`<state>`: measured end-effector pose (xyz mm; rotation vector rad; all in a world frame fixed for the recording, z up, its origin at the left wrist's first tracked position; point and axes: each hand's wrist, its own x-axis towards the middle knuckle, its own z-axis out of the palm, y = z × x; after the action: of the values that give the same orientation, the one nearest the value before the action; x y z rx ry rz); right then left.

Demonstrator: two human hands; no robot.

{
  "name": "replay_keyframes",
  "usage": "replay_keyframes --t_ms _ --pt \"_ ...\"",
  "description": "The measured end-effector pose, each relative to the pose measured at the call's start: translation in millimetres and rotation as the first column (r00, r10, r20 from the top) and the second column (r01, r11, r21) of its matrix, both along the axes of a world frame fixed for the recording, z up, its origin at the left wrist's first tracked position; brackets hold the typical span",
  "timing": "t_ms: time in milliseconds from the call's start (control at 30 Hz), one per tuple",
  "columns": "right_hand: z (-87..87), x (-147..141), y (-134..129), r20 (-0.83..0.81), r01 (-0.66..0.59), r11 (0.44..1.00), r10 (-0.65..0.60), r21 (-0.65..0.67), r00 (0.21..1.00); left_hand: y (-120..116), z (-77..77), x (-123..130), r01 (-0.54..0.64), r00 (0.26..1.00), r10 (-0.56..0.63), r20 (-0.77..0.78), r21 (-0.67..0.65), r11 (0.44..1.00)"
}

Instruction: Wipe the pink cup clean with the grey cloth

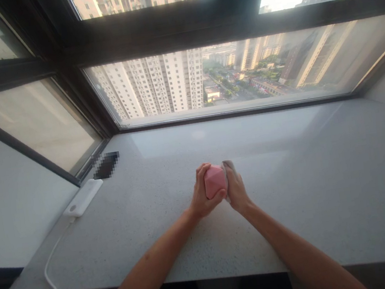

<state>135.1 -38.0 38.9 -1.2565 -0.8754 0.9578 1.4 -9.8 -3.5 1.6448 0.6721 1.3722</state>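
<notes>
A pink faceted object (215, 181), about fist-sized, is held above the speckled stone counter (297, 215) between both hands. My left hand (202, 192) wraps its left and lower side with the fingers curled. My right hand (236, 188) presses against its right side. A small grey flat piece (228, 164) sticks up at the top of my right fingers, between that hand and the pink object. Its shape and material are mostly hidden.
At the counter's left are a white power bank (83, 198) with a white cable (49, 277) hanging over the front edge, and a pixelated phone (106, 165). A dark-framed window (218, 77) overlooking tower blocks runs along the far edge.
</notes>
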Motion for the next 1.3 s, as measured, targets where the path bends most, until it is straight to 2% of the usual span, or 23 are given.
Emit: replay_keyframes --t_ms 67,167,267,333,400,433,500,533,600,633,700,767,867,1000,1067,1133,1167,1233,1300 --pt "-4.0 0.2 -1.2 0.079 -0.023 0.998 0.019 0.053 0.997 0.4 2.8 1.1 0.104 0.993 -0.093 0.075 -0.155 0.982" --pt "-11.5 3.0 -2.6 0.236 -0.109 0.987 0.079 0.12 0.969 0.9 5.8 4.1 0.258 0.958 -0.186 0.22 -0.37 0.892" --pt "-9.9 5.0 -1.7 0.213 -0.099 0.992 0.081 0.075 0.974 -0.2 4.2 3.9 0.242 0.964 -0.172 0.202 -0.406 0.881" --pt "-4.4 4.2 0.0 0.096 -0.053 0.998 0.051 0.016 0.994 -0.1 0.7 1.3 0.213 0.975 -0.181 0.128 -0.322 0.923" --pt "0.3 2.0 2.0 -0.076 -0.043 0.999 0.043 -0.001 0.996 3.0 -3.1 -2.7 0.163 0.987 -0.163 0.017 -0.117 0.98" --pt "1.6 0.6 3.1 -0.172 -0.051 0.999 0.051 0.009 0.984 5.8 -4.6 -4.9 0.14 0.989 -0.14 -0.044 0.015 0.99" --pt "1.8 -2.4 5.0 -0.345 -0.069 0.997 0.075 0.03 0.936 12.6 -6.0 -9.1 0.134 0.983 -0.097 -0.154 0.251 0.959" --pt "1.1 -3.8 5.7 -0.405 -0.084 0.996 0.088 0.027 0.91 15.6 -5.9 -10.8 0.151 0.975 -0.087 -0.203 0.329 0.932" --pt "-0.2 -6.3 5.8 -0.467 -0.112 0.994 0.104 0.011 0.878 18.8 -4.3 -12.3 0.171 0.964 -0.067 -0.258 0.405 0.898" --pt "-0.5 -7.2 5.0 -0.47 -0.108 0.994 0.101 0.012 0.877 18.4 -3.1 -11.9 0.161 0.965 -0.059 -0.257 0.399 0.902" --pt "-0.3 -8.0 1.8 -0.393 -0.063 0.998 0.066 0.021 0.917 13.9 -0.4 -8.8 0.116 0.982 -0.065 -0.179 0.287 0.951" --pt "0.1 -7.2 -2.4 -0.215 0.011 1.0 -0.007 0.019 0.977 6.4 2.8 -4.0 0.118 0.993 -0.116 -0.034 0.056 0.991" --pt "-0.4 -2.7 -6.5 0.059 0.058 0.998 -0.061 0.038 0.996 -3.5 8.3 2.4 0.209 0.971 -0.176 0.165 -0.216 0.954" --pt "-0.3 3.6 -5.2 0.163 0.024 0.996 -0.038 0.081 0.986 -5.9 10.4 5.1 0.245 0.961 -0.184 0.208 -0.324 0.914" --pt "1.6 4.0 -2.8 0.136 0.021 0.999 -0.026 0.041 0.99 -2.9 7.3 3.8 0.175 0.98 -0.141 0.143 -0.263 0.949" --pt "4.3 2.6 0.3 0.049 0.008 1.0 -0.007 -0.01 0.999 2.1 3.3 0.8 0.057 0.998 -0.055 0.03 -0.059 0.997" --pt "5.7 1.5 2.0 -0.022 -0.01 1.0 0.01 -0.02 1.0 4.9 1.5 -1.1 0.014 0.999 -0.011 -0.036 0.075 0.997" --pt "7.9 -0.7 5.0 -0.178 -0.054 0.998 0.055 0.011 0.982 9.9 -0.8 -4.5 0.004 0.988 0.042 -0.15 0.295 0.956" --pt "8.5 -2.3 6.7 -0.277 -0.073 0.995 0.088 0.064 0.957 13.2 -2.2 -5.9 0.037 0.982 0.033 -0.188 0.355 0.934"
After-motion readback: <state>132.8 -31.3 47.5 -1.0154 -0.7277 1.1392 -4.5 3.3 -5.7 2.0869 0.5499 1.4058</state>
